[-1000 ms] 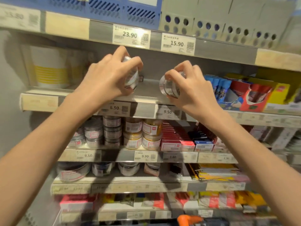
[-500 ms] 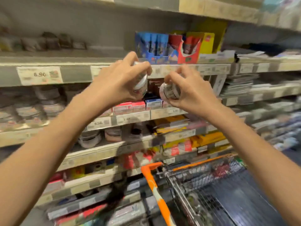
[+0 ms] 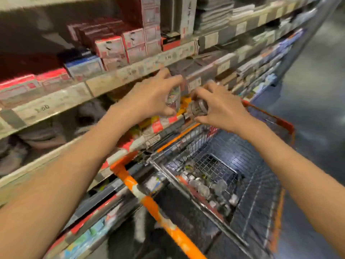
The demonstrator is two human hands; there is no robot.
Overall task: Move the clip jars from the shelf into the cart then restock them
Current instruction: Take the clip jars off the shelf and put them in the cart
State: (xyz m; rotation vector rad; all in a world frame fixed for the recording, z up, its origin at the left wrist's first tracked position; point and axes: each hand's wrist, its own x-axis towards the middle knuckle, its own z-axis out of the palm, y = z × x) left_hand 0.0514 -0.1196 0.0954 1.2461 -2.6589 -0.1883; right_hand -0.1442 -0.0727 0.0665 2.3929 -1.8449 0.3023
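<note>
Clip jars, small clear labelled: one (image 3: 172, 97) gripped in left hand (image 3: 149, 98), one (image 3: 198, 109) in right hand (image 3: 222, 109); several more (image 3: 207, 187) inside orange-handled wire cart (image 3: 261, 193).

Small clear glossy plastic jar with paper label (image 3: 198, 108): shiny wall, pale band. Second clear jar (image 3: 173, 96): same gloss, blurred. Silver wire-mesh metal cart basket (image 3: 214, 146): bright, reflective. Orange glossy cart handle bar (image 3: 149, 200): smooth, scuffed white patches. Red-and-white cardboard boxes (image 3: 110, 47): matt. Beige shelf-edge strip (image 3: 104, 85): dull, paper tags.
</note>
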